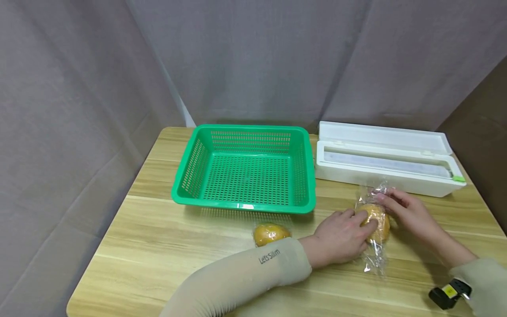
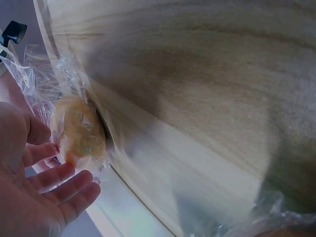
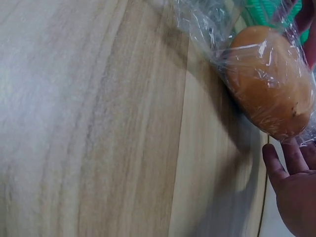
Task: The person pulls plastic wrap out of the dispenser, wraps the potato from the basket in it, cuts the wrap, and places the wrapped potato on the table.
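At the right of the table lies a yellow mango [image 1: 378,222] in loose clear plastic wrap [image 1: 375,257], which spreads out at both ends. My left hand [image 1: 342,235] reaches across it from the left. In the left wrist view its fingers [image 2: 66,190] are relaxed and spread beside the wrapped fruit. From the other side my right hand [image 1: 413,215] pinches the bunched wrap at the far end of the mango. The right wrist view shows the thumb and fingers close to one end of the fruit. A second wrapped mango [image 1: 270,233] sits beyond my left forearm.
A green plastic basket [image 1: 243,207] stands at the back middle. Right of it is a long white box [image 1: 390,178] with its lid raised and a roll inside; a small green piece [image 1: 458,178] sits at its right end. Grey curtains hang behind the wooden table [image 1: 138,246].
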Available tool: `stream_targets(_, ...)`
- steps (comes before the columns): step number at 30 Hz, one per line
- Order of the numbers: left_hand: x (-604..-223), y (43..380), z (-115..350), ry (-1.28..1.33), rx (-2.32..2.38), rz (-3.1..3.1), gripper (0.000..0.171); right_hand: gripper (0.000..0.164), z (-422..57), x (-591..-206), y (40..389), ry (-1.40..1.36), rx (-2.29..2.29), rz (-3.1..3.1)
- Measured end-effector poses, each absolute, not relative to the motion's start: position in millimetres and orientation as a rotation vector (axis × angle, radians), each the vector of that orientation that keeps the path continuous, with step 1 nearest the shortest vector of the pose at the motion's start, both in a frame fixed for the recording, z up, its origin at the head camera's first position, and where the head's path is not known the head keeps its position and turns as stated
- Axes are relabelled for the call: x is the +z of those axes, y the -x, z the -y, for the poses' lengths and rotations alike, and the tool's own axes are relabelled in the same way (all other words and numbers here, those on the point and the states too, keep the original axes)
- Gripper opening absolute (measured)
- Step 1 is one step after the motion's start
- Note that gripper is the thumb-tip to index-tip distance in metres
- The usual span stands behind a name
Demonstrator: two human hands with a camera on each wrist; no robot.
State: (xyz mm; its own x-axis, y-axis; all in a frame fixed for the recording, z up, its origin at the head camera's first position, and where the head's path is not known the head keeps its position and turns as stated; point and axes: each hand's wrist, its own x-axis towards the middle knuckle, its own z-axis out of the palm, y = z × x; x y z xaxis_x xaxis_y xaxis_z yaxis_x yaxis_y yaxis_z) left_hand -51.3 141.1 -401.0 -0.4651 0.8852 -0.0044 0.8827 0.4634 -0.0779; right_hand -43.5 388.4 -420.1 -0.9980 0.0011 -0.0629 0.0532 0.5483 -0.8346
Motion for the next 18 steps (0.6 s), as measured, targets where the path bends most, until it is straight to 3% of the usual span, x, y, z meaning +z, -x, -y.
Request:
stream_targets(2,-401,51,-141,1.605,0.115,2.658,0.053,0.037,-386,-419,43,-0.037,-1.411,-2.771)
stream_targets(12,-400,52,-142,1.623,0.142,2.707,0.054,0.031,-378,-419,35,0.149,-1.381,-2.863)
stream_targets(18,-399,51,-141,1.617,0.160,2.720,0.058,0.046,-374,-420,24,0.330,-1.308,-2.907)
